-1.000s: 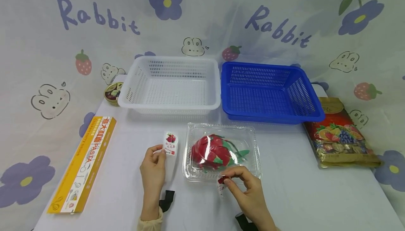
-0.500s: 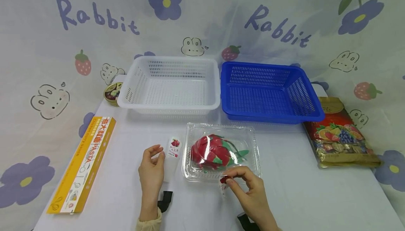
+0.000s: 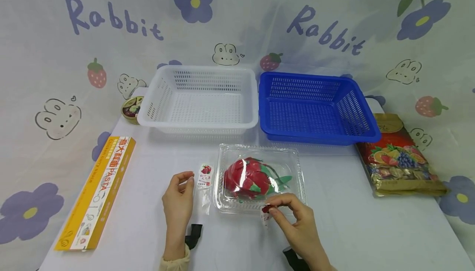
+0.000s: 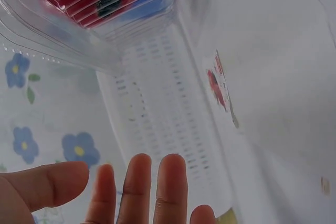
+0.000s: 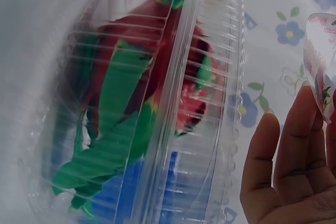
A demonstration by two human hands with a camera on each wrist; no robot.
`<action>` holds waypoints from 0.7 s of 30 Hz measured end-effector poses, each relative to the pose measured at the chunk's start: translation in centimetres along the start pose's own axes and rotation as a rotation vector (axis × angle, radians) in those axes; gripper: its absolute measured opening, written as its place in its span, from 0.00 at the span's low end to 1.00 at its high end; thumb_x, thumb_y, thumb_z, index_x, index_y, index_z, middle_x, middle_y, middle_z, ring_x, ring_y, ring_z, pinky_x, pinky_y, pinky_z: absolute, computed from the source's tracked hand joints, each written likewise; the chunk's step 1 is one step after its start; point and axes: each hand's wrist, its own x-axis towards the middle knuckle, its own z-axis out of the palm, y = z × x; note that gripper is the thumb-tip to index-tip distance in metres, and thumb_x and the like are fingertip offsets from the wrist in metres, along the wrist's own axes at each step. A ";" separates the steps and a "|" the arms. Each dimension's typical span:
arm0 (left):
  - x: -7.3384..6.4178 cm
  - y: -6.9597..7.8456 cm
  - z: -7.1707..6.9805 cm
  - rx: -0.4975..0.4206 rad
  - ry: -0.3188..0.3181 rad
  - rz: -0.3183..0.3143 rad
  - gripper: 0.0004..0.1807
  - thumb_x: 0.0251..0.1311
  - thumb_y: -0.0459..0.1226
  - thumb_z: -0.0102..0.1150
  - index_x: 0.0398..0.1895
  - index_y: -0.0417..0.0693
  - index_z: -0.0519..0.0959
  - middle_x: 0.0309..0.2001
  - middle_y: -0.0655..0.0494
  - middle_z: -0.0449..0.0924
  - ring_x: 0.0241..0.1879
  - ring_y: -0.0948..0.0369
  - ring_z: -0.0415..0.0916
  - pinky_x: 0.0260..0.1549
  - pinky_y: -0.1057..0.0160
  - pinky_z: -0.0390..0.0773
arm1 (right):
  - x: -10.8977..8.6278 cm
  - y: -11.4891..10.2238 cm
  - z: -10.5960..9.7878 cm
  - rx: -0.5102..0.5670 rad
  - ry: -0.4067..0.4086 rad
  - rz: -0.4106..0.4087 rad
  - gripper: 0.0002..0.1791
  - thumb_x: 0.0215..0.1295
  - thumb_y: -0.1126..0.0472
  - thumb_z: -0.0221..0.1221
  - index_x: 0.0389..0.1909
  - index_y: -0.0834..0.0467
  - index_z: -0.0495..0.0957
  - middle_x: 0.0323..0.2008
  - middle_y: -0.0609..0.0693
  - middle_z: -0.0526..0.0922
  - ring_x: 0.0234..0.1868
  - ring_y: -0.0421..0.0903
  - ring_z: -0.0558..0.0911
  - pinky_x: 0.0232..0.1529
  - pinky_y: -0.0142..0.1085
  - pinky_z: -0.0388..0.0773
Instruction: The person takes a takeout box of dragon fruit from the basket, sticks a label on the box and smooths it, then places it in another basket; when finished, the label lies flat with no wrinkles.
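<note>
A red dragon fruit (image 3: 246,178) with green tips lies inside a clear plastic clamshell box (image 3: 299,155), lid down, in the middle of the table. My right hand (image 3: 298,219) is at the box's near right corner and pinches a peeled sticker (image 3: 265,216) between thumb and fingertips; the sticker is curled. In the right wrist view that sticker (image 5: 318,59) bends back over the fingers. Left of the box lies a strip of backing with a dragon fruit label (image 3: 205,175). Just beside it, my left hand (image 3: 178,201) holds nothing, its fingers loosely bent.
A white basket (image 3: 198,124) and a blue basket (image 3: 319,137) stand side by side behind the box. To the left lie a yellow pasta box (image 3: 98,194) and a round tin (image 3: 130,112). A red and gold fruit-print bag (image 3: 400,159) lies at right.
My left hand has let go of the label strip, which now lies on the table, slightly right of where it was held. My right hand has shifted slightly right with the sticker.
</note>
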 end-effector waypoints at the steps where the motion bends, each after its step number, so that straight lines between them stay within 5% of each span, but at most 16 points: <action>1: 0.0 0.0 0.1 -0.001 0.006 0.007 0.09 0.66 0.36 0.54 0.47 0.48 0.80 0.48 0.48 0.84 0.40 0.51 0.83 0.34 0.65 0.75 | 0.0 0.0 -0.1 -0.003 -0.001 -0.003 0.18 0.50 0.85 0.59 0.39 0.64 0.77 0.35 0.55 0.84 0.40 0.35 0.82 0.43 0.25 0.78; 10: -0.6 0.5 0.8 0.008 0.076 0.214 0.07 0.62 0.32 0.59 0.42 0.45 0.81 0.38 0.47 0.87 0.43 0.50 0.83 0.32 0.61 0.72 | 0.7 -0.2 -1.2 -0.086 -0.008 -0.009 0.18 0.51 0.83 0.61 0.40 0.62 0.79 0.36 0.52 0.85 0.39 0.35 0.81 0.42 0.23 0.78; 15: -1.0 0.8 1.2 0.032 0.147 0.400 0.07 0.58 0.28 0.61 0.40 0.42 0.82 0.36 0.45 0.85 0.40 0.49 0.83 0.38 0.52 0.76 | 1.5 -0.3 -2.2 -0.112 -0.029 -0.030 0.15 0.54 0.79 0.62 0.40 0.61 0.79 0.36 0.52 0.85 0.38 0.38 0.81 0.43 0.23 0.78; 21: -1.4 1.4 1.7 0.078 0.249 0.661 0.10 0.54 0.25 0.60 0.39 0.41 0.83 0.36 0.48 0.86 0.36 0.50 0.82 0.35 0.52 0.74 | 2.4 -0.5 -3.3 -0.177 -0.074 -0.048 0.18 0.51 0.82 0.62 0.40 0.60 0.79 0.37 0.51 0.84 0.41 0.35 0.81 0.47 0.22 0.76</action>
